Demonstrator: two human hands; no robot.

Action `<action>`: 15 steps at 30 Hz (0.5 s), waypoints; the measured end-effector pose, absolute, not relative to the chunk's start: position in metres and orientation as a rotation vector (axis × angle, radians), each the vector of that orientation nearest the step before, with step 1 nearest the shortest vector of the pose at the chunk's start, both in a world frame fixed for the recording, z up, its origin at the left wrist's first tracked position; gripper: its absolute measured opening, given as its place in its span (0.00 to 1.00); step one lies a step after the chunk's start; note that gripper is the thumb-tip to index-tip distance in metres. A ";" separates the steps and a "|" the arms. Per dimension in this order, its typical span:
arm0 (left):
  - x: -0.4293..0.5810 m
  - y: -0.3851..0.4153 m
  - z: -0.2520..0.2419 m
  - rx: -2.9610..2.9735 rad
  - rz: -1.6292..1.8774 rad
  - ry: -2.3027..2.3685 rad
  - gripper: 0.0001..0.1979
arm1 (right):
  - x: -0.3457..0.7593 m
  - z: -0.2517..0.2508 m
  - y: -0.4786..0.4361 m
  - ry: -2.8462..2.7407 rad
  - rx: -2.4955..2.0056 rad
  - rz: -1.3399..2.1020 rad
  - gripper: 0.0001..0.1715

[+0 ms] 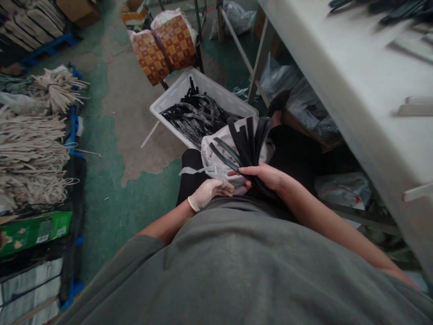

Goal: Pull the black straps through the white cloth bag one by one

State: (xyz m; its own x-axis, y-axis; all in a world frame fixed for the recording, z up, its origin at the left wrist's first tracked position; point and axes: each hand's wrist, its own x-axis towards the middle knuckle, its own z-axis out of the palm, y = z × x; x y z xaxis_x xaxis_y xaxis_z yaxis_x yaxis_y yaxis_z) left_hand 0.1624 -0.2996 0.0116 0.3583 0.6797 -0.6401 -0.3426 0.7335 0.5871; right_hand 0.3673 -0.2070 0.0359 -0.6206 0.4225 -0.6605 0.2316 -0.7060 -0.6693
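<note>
My right hand (265,175), bare, is closed around a bundle of flat black strips (249,141) above my lap. The strips fan out from its fingers, and two of them lie apart toward the left. My left hand (209,193) wears a white glove and sits just left of the bundle's lower end. Its fingers are curled together, and I cannot make out what they hold. A whitish cloth or bag (211,158) lies across my knees beneath the strips. Past my knees stands a white plastic crate (169,100) with many black and grey strips (199,113) in it.
A light-topped table (352,67) runs along my right, with black and pale pieces on it and plastic bags (304,104) underneath. Behind the crate is a chair with a checkered brown roll (165,47). Bundles of pale cords (34,149) are stacked on pallets at left.
</note>
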 end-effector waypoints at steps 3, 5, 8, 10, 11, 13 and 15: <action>0.164 -0.302 0.015 0.505 0.606 0.949 0.16 | 0.343 0.028 -0.200 -1.034 -1.219 2.635 0.15; 0.163 -0.303 0.015 0.564 0.567 0.948 0.17 | 0.329 0.024 -0.198 -0.978 -1.109 2.713 0.12; 0.161 -0.304 0.014 0.658 0.531 0.969 0.16 | 0.316 0.021 -0.198 -0.947 -1.063 2.680 0.11; 0.160 -0.303 0.014 0.714 0.513 0.963 0.16 | 0.313 0.020 -0.197 -0.994 -1.102 2.541 0.10; 0.160 -0.303 0.015 0.741 0.503 0.946 0.15 | 0.313 0.020 -0.197 -1.029 -1.114 2.463 0.10; 0.161 -0.301 0.017 0.792 0.485 0.913 0.15 | 0.315 0.022 -0.196 -1.094 -1.129 2.319 0.11; 0.165 -0.299 0.019 0.802 0.459 0.911 0.15 | 0.317 0.026 -0.194 -1.159 -1.163 2.209 0.11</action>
State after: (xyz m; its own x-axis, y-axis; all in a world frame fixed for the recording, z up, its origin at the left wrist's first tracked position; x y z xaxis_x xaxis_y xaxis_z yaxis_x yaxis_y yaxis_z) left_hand 0.1646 -0.2988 0.0191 0.5485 0.6576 -0.5164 -0.0242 0.6298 0.7763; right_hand 0.3172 -0.1944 0.0259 -0.5813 0.6471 -0.4933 0.0383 -0.5838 -0.8110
